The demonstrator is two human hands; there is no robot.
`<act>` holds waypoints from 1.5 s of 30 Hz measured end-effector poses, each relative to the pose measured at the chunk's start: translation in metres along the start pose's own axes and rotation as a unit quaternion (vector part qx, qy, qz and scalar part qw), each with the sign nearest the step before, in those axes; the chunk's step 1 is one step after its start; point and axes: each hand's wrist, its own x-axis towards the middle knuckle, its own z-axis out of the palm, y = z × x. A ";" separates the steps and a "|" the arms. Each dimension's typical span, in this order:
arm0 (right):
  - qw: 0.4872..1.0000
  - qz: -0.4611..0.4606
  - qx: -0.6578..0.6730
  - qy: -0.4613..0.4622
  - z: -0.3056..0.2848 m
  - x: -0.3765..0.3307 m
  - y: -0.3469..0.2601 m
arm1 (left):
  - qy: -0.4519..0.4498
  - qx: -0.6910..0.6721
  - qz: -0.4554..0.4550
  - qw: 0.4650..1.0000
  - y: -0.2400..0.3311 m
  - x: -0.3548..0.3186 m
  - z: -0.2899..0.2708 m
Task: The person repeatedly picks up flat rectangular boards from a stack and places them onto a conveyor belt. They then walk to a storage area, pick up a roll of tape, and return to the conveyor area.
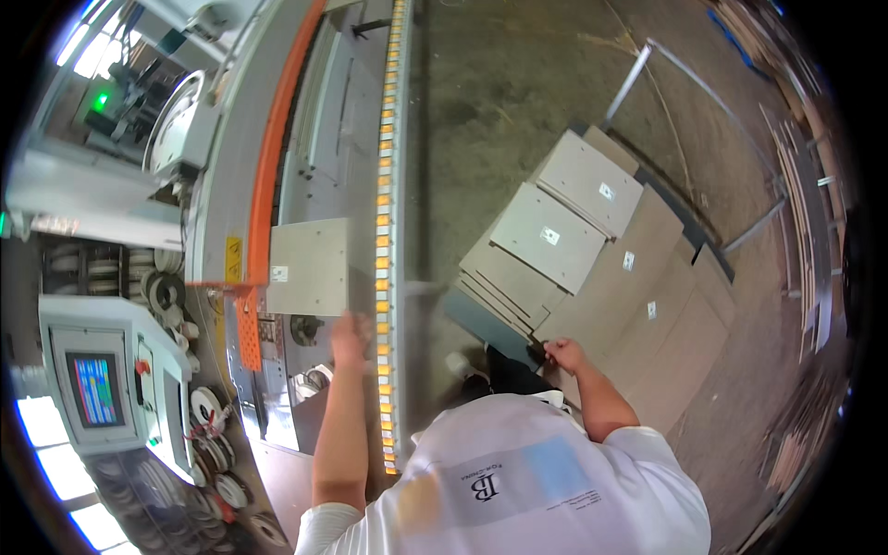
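Note:
A light grey-beige panel [310, 268] with a small white label and several holes lies on the machine's feed side, next to the orange guard. My left hand [350, 339] is at the panel's near right corner. It is smeared by motion, so I cannot see whether its fingers grip the panel. Over the near edge of the panel stack is my right hand [565, 355], its fingers curled together. A small dark shape shows by its fingertips, but what they hold, if anything, is unclear. On the stack, two loose panels [549, 237] [589, 182] lie on top of wider brown boards [638, 296].
A conveyor rail with yellow rollers [384, 231] runs along the machine [227, 185]. At left stands a control console [97, 384] with a lit screen, near rolls of edge banding [217, 453]. A metal frame [712, 88] and leaning boards [800, 222] are at right.

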 end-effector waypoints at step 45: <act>0.859 -0.278 0.279 0.326 -0.124 -0.071 -0.227 | 0.101 0.504 0.480 0.711 -0.027 -0.087 0.086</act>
